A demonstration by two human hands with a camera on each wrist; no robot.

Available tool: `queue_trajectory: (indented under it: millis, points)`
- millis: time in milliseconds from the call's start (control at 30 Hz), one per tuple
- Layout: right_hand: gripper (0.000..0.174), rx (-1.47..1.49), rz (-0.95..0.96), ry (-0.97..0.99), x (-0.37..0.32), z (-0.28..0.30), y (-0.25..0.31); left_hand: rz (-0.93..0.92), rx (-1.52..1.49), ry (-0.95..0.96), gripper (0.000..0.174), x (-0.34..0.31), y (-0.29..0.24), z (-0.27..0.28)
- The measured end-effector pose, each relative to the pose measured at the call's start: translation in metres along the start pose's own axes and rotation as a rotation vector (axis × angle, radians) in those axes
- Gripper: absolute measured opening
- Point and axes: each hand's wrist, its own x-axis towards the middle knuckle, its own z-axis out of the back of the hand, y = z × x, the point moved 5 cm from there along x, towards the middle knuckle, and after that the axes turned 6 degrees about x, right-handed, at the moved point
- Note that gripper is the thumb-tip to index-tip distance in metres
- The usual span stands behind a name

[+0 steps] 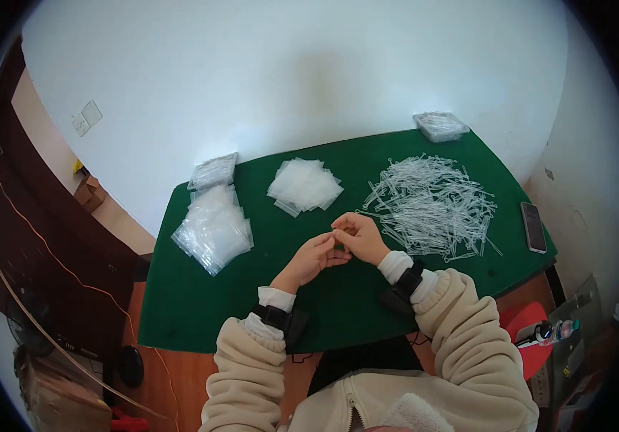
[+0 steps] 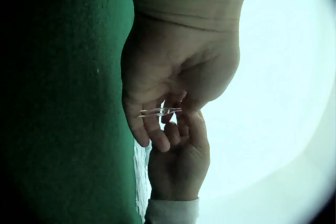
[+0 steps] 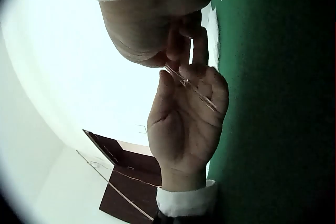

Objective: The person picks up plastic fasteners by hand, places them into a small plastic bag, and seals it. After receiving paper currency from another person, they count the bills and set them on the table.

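Note:
Both hands meet above the green table's middle. The left hand point(image 1: 313, 261) point(image 2: 181, 61) point(image 3: 186, 124) is turned palm inward, and thin clear sticks point(image 2: 160, 112) point(image 3: 195, 91) lie across its curled fingers. The right hand point(image 1: 362, 237) point(image 2: 178, 169) point(image 3: 152, 24) touches the left fingertips, its thumb and fingers pinching one end of the sticks. How many sticks there are cannot be told. To the right of the hands lies a heap of similar clear looped sticks point(image 1: 432, 205). Beyond them is a pile of clear small bags point(image 1: 304, 187).
More clear bags point(image 1: 214, 227) lie at the left of the green table point(image 1: 173, 309), below a packed clear bundle point(image 1: 213, 171). A clear box point(image 1: 442, 127) stands at the back right corner, a phone point(image 1: 532, 227) near the right edge. A white wall rises behind.

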Motion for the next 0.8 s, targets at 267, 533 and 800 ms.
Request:
queue_trajectory:
  millis: [267,533,800]
  points:
    - [0.014,-0.206,0.171,-0.050,-0.001,0.004,0.010,-0.038,0.174,-0.087,0.021,0.005,0.011,0.014]
    - [0.015,-0.938,0.201,-0.465,0.015,0.114,0.008,-0.293,-0.031,-0.561,0.020,-0.004,-0.010,0.055]
    - [0.013,-1.345,0.073,-0.245,0.014,0.085,-0.014,-0.199,-0.100,-0.513,0.022,-0.005,-0.003,0.054]
